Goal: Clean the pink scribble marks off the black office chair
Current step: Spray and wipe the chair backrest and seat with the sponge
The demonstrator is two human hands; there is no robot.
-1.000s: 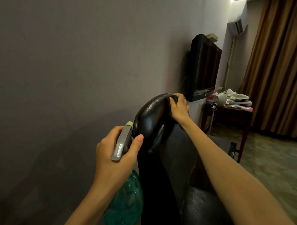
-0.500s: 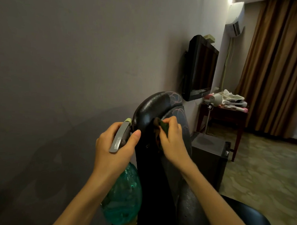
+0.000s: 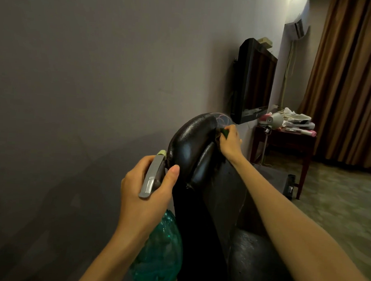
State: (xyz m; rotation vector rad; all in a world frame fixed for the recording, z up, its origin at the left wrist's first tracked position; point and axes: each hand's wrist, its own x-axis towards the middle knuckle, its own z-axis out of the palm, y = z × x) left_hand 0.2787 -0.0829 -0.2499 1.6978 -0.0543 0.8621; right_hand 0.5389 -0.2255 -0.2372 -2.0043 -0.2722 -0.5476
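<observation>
1. Where half a second ago the right hand (image 3: 230, 142) was low on the front of the backrest, close to the left hand (image 3: 145, 193), it has now travelled back up to the top of the headrest (image 3: 191, 140), about where it was a second ago
2. Its fingers are curled round a small green scrubbing pad (image 3: 224, 132) and press it against the leather just beneath the pink scribble marks (image 3: 222, 118)
3. Those marks still show as pale looping lines on the far crown of the black office chair (image 3: 220, 205), so this up-and-down rubbing has not cleared them; I judge the cleaning to be mid-way at best, with the top loops as the next patch to work
4. The left hand has barely moved: its fingers are wrapped round the grey trigger head of a spray bottle (image 3: 152, 177), with the thumb tip beside the headrest's near edge and the teal bottle body hanging below the wrist
5. The leather is glossy and pebbled, with folds where headrest meets backrest; I would expect ink to sit in that grain and need firm rubbing
6. A plain grey wall (image 3: 98, 72) runs close along the left, carrying a dark television (image 3: 255, 79) and, higher up, an air conditioner (image 3: 296, 28)
7. Beyond stand a cluttered dark wooden side table (image 3: 286, 140), brown curtains (image 3: 349, 73) and a patterned floor (image 3: 337, 200)
</observation>
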